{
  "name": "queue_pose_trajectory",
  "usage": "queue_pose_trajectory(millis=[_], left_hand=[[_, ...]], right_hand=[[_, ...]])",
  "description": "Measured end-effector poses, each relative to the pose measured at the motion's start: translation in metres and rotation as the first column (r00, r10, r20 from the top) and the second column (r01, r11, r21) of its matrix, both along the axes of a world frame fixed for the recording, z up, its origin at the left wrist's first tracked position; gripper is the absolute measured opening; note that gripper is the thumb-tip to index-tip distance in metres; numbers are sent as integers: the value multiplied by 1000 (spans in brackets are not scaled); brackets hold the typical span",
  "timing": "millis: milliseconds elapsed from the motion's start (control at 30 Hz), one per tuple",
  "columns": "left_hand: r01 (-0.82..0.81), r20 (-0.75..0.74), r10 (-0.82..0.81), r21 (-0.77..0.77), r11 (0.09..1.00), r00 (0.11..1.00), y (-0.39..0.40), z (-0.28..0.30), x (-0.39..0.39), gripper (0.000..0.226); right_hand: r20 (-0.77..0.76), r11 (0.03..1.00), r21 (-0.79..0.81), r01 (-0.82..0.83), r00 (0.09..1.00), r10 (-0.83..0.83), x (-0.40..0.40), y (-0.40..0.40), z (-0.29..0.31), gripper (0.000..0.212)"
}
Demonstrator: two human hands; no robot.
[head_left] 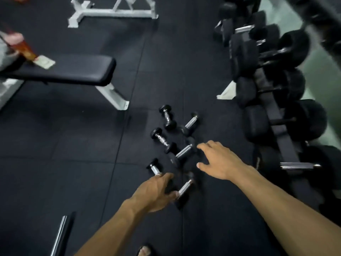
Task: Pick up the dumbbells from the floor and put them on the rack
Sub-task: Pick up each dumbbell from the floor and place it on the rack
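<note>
Several small black dumbbells with chrome handles lie together on the black rubber floor. My left hand (156, 191) reaches down over the nearest left dumbbell (154, 168); its fingers and thumb curl round that dumbbell's near head, which is hidden under the hand. Just right of the thumb lies another dumbbell (185, 188). My right hand (219, 161) hovers with fingers spread, holding nothing, close beside a dumbbell (182, 152) and not clearly touching it. Three more lie farther off, the farthest (167, 117) among them. The rack (282, 137) runs along the right.
The rack holds several large black dumbbells (256, 124). A black padded bench (73, 71) on white legs stands at left, with a person's hand and a red object (25, 48) at its far end. A white frame (110, 11) stands behind. A chrome bar (60, 235) lies bottom left.
</note>
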State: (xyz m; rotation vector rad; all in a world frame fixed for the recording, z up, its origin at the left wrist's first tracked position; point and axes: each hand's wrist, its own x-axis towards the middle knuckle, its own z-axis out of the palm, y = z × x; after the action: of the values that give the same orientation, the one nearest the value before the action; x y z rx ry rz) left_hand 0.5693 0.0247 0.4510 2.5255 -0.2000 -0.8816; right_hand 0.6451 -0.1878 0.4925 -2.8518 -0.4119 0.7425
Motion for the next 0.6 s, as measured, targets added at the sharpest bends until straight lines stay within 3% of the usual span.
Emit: queue_pose_trajectory(millis=[367, 600], left_hand=[[-225, -130, 216, -65, 972, 968, 78, -184, 21, 55], [-523, -194, 501, -81, 848, 843, 72, -362, 58, 57]], right_hand=[[-160, 986, 28, -165, 973, 167, 69, 112, -196, 66], [-190, 952, 50, -302, 933, 306, 137, 161, -369, 67]])
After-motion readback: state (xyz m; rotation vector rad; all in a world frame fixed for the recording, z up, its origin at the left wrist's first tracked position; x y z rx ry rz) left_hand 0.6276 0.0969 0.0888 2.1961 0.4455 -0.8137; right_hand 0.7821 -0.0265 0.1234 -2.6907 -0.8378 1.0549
